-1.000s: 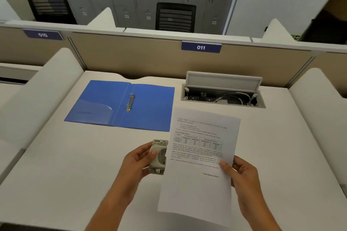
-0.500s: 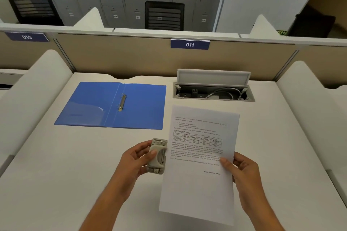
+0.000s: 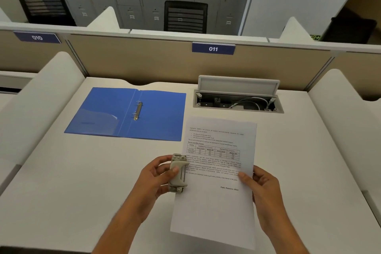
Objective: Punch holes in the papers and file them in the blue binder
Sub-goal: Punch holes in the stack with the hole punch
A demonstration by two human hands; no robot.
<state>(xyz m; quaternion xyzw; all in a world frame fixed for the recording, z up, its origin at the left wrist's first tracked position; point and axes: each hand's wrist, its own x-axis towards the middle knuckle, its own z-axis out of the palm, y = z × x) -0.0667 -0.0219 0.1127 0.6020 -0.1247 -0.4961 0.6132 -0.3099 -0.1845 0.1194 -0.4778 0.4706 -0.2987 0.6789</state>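
Note:
A blue binder (image 3: 99, 115) lies open and flat on the white desk (image 3: 82, 171), its two metal rings (image 3: 137, 110) showing along the spine. My left hand (image 3: 156, 177) grips a small beige hole punch (image 3: 178, 173) held upright above the desk. The punch sits against the left edge of a printed paper (image 3: 216, 202). My right hand (image 3: 261, 189) pinches the sheet's right edge. The sheet hangs in the air between both hands, text side up.
An open cable box (image 3: 237, 101) with a raised lid and white cables is set into the desk behind the paper. A beige partition (image 3: 144, 62) labelled 011 closes the back. White side dividers (image 3: 33, 101) flank the desk. Lockers and black chairs stand beyond.
The punch has turned slightly and closed onto the paper's left edge. My view has drifted a little; the binder stays put.

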